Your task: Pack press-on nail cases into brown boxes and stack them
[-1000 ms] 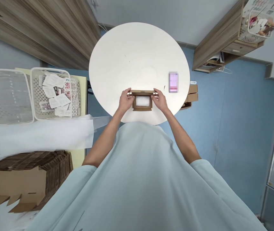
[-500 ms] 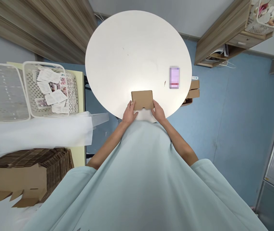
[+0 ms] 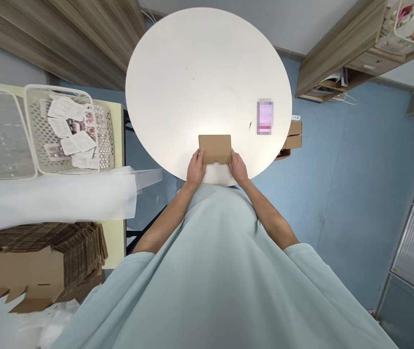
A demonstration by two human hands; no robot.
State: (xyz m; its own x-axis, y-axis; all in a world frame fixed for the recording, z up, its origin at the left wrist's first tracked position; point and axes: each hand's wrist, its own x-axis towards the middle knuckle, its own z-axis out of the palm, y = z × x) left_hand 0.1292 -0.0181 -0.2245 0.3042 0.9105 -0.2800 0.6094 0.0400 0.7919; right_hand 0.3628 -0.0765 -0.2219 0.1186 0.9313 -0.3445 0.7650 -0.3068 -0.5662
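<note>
A small brown cardboard box (image 3: 214, 148) with its lid closed is at the near edge of the round white table (image 3: 178, 87). My left hand (image 3: 196, 167) grips the box's left near corner, thumb along the side. On the opposite side, my right hand (image 3: 238, 166) holds the right near corner in the same way. The undersides of the fingers are hidden against the box. To the right on the table lies a phone (image 3: 264, 117) with a blurred pinkish screen.
At left, a side table (image 3: 119, 145) carries a white basket (image 3: 107, 133) of packets and cards, a white sheet roll (image 3: 83, 196) and stacked flattened cardboard boxes (image 3: 18, 266). More brown boxes (image 3: 294, 135) stand beyond the round table's right edge. A wooden cabinet (image 3: 338, 53) is at upper right.
The box's front has tipped up slightly toward me, so more of its near side shows. My left hand has drawn its thumb in against the box. The view has shifted a little.
</note>
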